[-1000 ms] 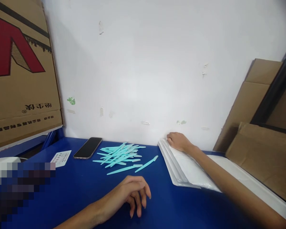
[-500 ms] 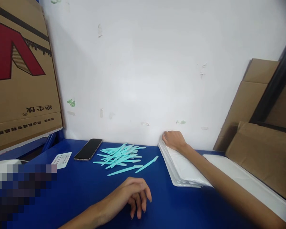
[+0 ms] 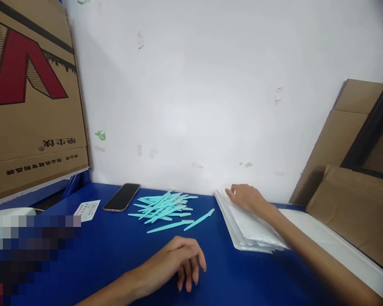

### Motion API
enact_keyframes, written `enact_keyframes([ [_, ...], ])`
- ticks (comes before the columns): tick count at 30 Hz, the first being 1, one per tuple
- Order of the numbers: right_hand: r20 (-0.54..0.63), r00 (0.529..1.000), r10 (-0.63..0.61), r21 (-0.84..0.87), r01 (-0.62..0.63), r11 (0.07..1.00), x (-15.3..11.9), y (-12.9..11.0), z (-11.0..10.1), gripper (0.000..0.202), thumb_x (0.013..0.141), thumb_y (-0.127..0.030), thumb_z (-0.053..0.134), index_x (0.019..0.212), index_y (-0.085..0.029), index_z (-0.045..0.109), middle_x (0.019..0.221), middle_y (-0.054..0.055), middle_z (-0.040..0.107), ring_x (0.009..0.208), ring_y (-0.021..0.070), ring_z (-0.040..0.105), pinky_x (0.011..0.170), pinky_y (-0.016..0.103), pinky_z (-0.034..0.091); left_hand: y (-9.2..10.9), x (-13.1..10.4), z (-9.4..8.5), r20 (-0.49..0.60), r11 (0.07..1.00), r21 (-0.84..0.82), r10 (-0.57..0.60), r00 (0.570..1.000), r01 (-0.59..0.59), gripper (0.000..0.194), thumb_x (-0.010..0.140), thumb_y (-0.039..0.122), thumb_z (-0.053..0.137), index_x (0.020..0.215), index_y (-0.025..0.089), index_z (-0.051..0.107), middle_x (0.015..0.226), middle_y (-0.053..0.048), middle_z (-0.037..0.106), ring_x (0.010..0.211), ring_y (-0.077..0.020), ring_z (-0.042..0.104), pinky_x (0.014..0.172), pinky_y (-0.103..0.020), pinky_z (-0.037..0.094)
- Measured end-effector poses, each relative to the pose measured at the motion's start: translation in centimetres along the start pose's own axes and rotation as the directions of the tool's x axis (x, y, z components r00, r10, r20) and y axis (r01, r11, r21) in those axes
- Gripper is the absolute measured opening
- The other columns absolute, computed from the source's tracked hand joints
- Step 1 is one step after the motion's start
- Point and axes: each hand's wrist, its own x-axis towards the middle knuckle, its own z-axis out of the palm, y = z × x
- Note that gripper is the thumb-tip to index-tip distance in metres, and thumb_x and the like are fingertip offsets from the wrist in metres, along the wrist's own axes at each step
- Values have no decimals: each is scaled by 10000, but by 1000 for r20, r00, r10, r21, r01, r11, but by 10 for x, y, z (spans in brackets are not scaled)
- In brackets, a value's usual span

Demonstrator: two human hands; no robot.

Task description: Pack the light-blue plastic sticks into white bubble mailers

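Observation:
My right hand (image 3: 247, 198) is at the far end of a stack of flat white plastic bags (image 3: 255, 231). Its thumb and fingers are pinched together at the far edge of the top bag, and the fingertips are partly hidden. My left hand (image 3: 187, 259) hovers over the near middle of the table, empty, with its fingers loosely bent and apart. Beyond it lies a loose heap of turquoise eyebrow razors (image 3: 162, 206). Two razors (image 3: 199, 219) lie a little apart from the heap, on its near side.
A phone (image 3: 121, 197) and a printed white card (image 3: 88, 211) lie left on the blue table (image 3: 115, 255). A large carton (image 3: 35, 127) stands at the left. More white sheeting (image 3: 325, 238) and brown cardboard (image 3: 354, 208) are at the right. A white wall (image 3: 191, 85) closes the back.
My right hand has drawn back slightly from the far end of the stack, towards me and to the right. My left hand has hardly moved. The view has shifted slightly.

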Motion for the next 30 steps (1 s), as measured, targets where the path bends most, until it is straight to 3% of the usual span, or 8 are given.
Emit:
enact_keyframes([
  [3,78,997,-2,54,-3,999,-23,2,6,750,929,-725,352,1432,-185,482,1372,223,553,1158,370,618,925,506,485,1,-1,1,-1,1000,9,-1,1000,1,386,928,457,463,825,134,647,647,-27,629,480,-97,552,430,-172,369],
  [5,124,992,-2,76,-8,997,-32,-1,11,886,868,-790,369,1510,-180,384,1479,252,445,1216,432,576,926,532,473,2,-1,1,-6,1000,5,-2,1000,2,388,927,457,463,822,132,647,646,-29,628,483,-98,552,433,-173,371],
  [11,128,992,-14,98,1,995,-31,-14,18,873,857,-708,482,1540,-186,328,1539,222,366,1285,438,509,986,541,428,0,-1,-2,10,1000,0,-2,1000,2,343,918,433,495,840,135,646,667,-25,635,508,-102,569,447,-174,374],
  [19,97,995,8,162,-24,986,-28,-11,11,999,827,-873,215,1546,-189,326,1551,235,347,1322,457,468,1011,563,405,3,-3,1,8,1000,-1,-10,1000,10,343,902,448,519,830,136,643,663,-24,631,505,-102,557,456,-181,370],
  [24,63,998,4,198,-16,980,-25,-2,5,949,840,-864,148,1518,-244,387,1542,198,391,1319,429,485,998,551,419,6,-3,1,-12,1000,7,-17,1000,17,365,891,485,496,826,149,622,653,-17,610,490,-115,544,443,-197,358],
  [27,16,1000,9,198,-12,980,-22,3,2,935,853,-852,140,1509,-242,406,1536,193,408,1305,416,502,994,549,422,9,-6,-2,-113,987,162,36,993,-18,330,919,436,458,830,162,619,678,-7,600,543,-123,546,493,-214,358],
  [30,-66,998,12,178,-1,984,-19,11,-4,876,882,-819,135,1483,-262,445,1518,170,442,1282,396,527,998,536,421,12,-9,-8,-266,853,520,197,944,-31,340,975,395,393,846,195,636,729,-5,612,637,-149,542,582,-254,381],
])
